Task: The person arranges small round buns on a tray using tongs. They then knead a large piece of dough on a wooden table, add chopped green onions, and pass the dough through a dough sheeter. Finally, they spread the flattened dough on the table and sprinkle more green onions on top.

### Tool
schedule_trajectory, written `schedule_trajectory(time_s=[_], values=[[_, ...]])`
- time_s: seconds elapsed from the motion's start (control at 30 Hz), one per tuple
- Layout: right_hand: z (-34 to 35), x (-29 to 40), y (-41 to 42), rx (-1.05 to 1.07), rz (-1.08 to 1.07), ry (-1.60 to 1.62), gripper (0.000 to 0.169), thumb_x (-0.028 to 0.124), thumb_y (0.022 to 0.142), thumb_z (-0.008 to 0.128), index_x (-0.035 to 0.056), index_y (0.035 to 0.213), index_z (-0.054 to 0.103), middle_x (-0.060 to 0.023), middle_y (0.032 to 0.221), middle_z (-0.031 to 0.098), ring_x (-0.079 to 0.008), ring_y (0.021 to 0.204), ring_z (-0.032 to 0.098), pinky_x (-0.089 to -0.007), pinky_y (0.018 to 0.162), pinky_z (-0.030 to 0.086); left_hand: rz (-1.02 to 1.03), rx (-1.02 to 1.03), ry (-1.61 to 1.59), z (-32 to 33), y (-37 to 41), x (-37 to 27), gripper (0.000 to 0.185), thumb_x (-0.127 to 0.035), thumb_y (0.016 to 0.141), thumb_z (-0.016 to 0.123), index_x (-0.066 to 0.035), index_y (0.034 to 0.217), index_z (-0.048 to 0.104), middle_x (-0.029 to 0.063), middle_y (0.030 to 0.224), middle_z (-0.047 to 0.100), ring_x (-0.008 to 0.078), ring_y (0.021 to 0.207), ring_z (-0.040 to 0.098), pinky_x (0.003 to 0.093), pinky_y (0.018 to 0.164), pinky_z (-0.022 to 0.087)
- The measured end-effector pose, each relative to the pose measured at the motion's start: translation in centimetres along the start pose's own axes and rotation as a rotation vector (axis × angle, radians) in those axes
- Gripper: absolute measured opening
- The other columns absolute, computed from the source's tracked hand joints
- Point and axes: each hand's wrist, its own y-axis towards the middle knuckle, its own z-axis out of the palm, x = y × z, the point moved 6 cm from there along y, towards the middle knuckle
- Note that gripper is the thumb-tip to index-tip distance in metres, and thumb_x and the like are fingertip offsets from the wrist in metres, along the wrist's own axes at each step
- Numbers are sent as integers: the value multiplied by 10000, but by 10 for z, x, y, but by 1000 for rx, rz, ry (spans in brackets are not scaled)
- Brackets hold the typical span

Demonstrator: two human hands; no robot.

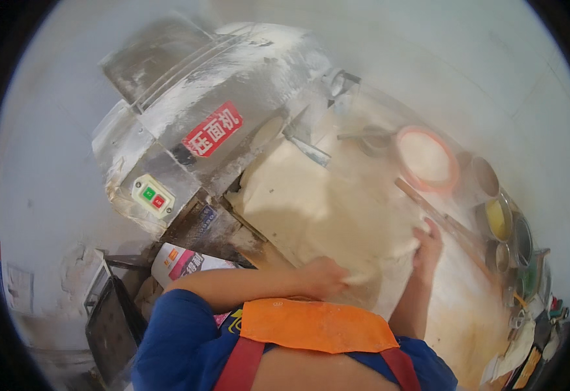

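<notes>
A broad pale dough sheet lies on the floury worktop, reaching from the steel dough-pressing machine towards me. My left hand is closed on the near edge of the sheet, close to my orange apron top. Farther right, my right hand grips the sheet's right edge between thumb and fingers. Some blur hides the exact finger positions. Flour coats the machine, whose side carries a red sign and a green-and-red button switch.
A pink-rimmed tub of flour stands beyond my right hand. A wooden rolling pin lies below it. Several metal bowls and containers line the right edge. A printed flour bag is at left, near a dark folding chair.
</notes>
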Motion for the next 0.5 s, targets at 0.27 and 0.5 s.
schedule_trajectory(time_s=[0.27,0.5], values=[[51,61,23,125,-88,-381,558,100,708,630,-16,1250,567,-50,889,631,-126,734,555,-270,618,429,-425,-115,-920,13,-32,7,201,-238,902,643,-44,899,693,37,800,684,157,767,647,315,655,486],[159,-46,80,490,-329,-1238,628,427,791,712,-18,1215,585,-205,1133,640,-332,1092,595,-410,897,476,-961,-881,-1137,-16,-93,152,586,-231,859,704,22,1331,466,115,1005,671,191,880,637,311,735,509]])
